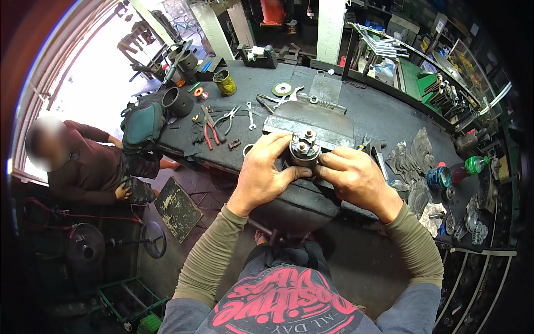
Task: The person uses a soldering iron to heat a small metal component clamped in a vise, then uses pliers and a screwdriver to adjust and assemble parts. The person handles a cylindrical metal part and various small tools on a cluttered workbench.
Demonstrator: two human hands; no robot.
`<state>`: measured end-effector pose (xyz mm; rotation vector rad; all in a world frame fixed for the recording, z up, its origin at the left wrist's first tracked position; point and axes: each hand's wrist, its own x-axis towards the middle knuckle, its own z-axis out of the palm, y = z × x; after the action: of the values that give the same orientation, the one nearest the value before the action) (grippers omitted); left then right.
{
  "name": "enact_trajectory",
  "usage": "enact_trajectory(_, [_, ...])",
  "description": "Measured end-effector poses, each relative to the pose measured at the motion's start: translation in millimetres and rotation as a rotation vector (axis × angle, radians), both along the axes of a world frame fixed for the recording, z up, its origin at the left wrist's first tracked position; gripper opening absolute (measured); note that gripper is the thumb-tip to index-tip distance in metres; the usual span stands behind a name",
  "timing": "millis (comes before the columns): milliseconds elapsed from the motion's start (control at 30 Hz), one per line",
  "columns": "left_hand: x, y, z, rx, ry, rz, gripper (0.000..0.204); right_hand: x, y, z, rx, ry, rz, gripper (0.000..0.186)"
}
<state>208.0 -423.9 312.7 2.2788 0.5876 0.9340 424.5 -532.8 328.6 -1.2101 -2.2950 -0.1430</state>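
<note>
Your hands meet at a metal cylinder [304, 160] directly in front of you, so neither is nearer: the left hand [266, 173] curls around its left side, thumb across the near face, while the right hand [351, 173] brings bunched fingers against its right side. You cannot tell from here whether those right fingers pinch something small. The cylinder lies between your fingertips, its long axis roughly upright, with the end bearing two copper-coloured posts [305, 142] turned up toward you. Just beyond it is the broad metal vise [314, 122]; whether that grips the lower end is hidden.

Farther out on the tabletop [381, 114], red-handled pliers [215, 136] and a wrench [251, 117] lie off your left hand, and grey gloves [421, 149] lie crumpled beyond your right. At the far left, a person [92, 158] sits apart from the work.
</note>
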Motion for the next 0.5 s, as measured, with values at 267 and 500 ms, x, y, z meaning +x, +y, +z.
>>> enact_trajectory(267, [0,0,-1,0.0,-0.001,-0.001,0.064,7,-1,-2,0.15,-0.229,-0.116,0.013])
enact_trajectory(500, [-1,-3,-2,0.026,-0.003,0.044,0.062,23,4,-7,0.016,0.276,-0.355,0.015])
